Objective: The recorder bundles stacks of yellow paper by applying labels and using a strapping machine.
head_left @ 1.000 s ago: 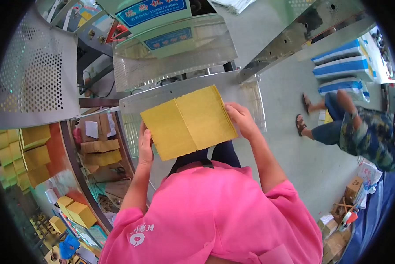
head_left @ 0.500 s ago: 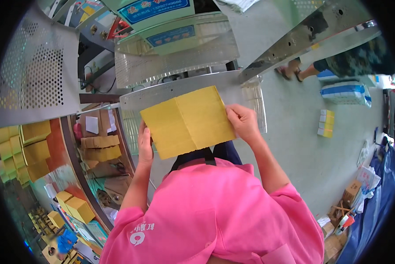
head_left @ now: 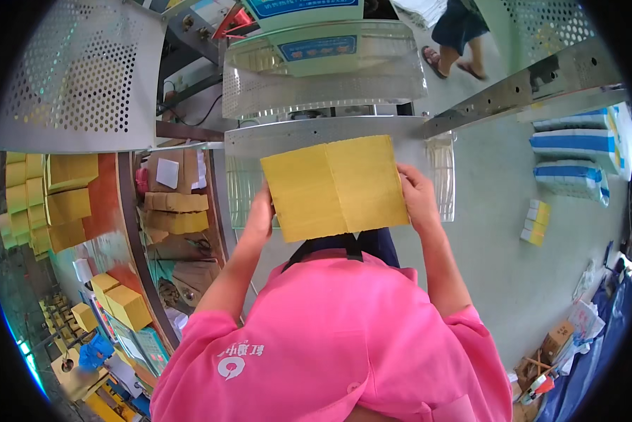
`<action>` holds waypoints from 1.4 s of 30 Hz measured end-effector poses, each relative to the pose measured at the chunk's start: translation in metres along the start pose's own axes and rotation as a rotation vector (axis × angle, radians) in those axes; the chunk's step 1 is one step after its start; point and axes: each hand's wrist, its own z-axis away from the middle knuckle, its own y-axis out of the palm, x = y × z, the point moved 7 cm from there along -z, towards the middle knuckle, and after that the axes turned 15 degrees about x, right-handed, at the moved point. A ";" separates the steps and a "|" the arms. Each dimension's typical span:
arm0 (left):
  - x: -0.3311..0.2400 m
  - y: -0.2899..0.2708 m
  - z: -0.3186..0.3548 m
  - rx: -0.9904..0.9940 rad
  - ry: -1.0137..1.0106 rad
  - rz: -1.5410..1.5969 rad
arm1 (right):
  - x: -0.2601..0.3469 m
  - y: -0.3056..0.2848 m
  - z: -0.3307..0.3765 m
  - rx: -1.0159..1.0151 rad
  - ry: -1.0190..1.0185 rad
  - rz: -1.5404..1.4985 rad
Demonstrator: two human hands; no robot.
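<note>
A rectangular piece of yellow paper (head_left: 337, 188), creased down the middle and rough along its edges, is held between my two hands in front of my body. My left hand (head_left: 261, 209) grips its left edge, with the fingers mostly hidden behind it. At the right edge, my right hand (head_left: 419, 197) pinches the paper, thumb on top. Its thickness cannot be made out from above. Just beyond and beneath the paper lies a grey metal tray (head_left: 260, 137) of a machine.
Ahead stands a clear plastic cover (head_left: 323, 74); a perforated metal panel (head_left: 84, 84) is at left. Stacked yellow paper (head_left: 70, 204) covers the left table. A metal beam (head_left: 520, 91) crosses at right. Wrapped packs (head_left: 573, 151) sit on the floor; another person's legs (head_left: 460, 46) show behind.
My view has shifted, so the machine and left table appear farther right. Both hands keep hold of the yellow paper, which looks a little more level. The other person has walked leftward.
</note>
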 end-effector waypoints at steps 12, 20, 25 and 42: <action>-0.040 0.045 0.002 0.144 0.603 -0.348 | 0.036 -0.004 -0.011 0.022 -0.374 -0.481; -0.023 0.056 -0.006 0.181 0.547 -0.312 | 0.004 -0.018 -0.024 0.007 -0.431 -0.591; -0.011 0.034 -0.031 0.165 0.540 -0.277 | 0.030 -0.012 -0.020 -0.016 -0.373 -0.228; -0.073 0.036 -0.039 0.024 -0.006 -0.344 | 0.046 -0.035 -0.065 0.002 -0.006 0.365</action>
